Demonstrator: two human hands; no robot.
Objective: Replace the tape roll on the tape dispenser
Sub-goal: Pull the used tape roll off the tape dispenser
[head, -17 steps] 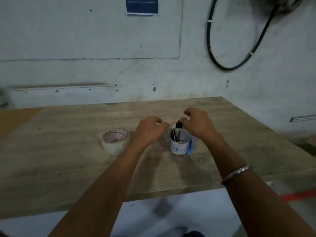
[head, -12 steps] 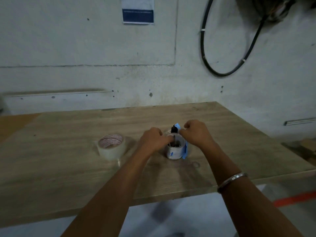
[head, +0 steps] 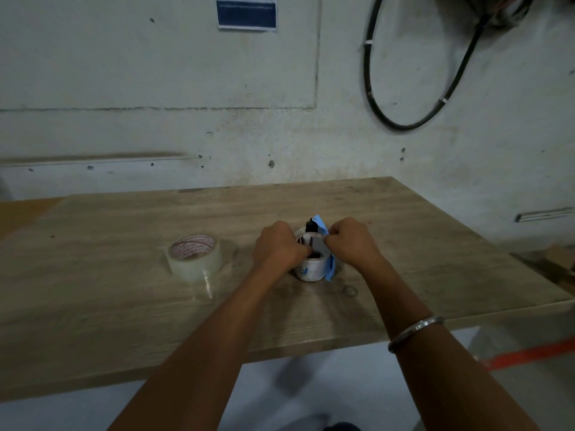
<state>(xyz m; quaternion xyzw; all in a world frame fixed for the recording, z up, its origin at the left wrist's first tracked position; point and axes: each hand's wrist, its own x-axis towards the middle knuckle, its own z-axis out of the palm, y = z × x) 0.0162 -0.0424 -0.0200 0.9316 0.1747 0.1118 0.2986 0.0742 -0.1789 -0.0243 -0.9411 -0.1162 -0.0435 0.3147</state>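
A small blue tape dispenser [head: 330,265] stands on the wooden table [head: 124,321] with a white tape roll [head: 309,270] in it. My left hand [head: 277,248] is closed against the roll's left rim, fingers reaching into its core. My right hand [head: 350,244] pinches the dispenser's top at the right, close to its black part [head: 310,227]. A clear tape roll [head: 194,256] with a red-printed core lies flat to the left, apart from both hands, a loose strip trailing toward me.
The table's front edge runs across below my forearms, its right edge slants away at right. A concrete wall stands behind the table with a black cable loop [head: 413,88] and a blue label [head: 246,14]. An orange floor stripe [head: 529,353] shows at lower right.
Both hands have dropped from above the dispenser onto it and closed around the white roll. The camera view has tilted up slightly.
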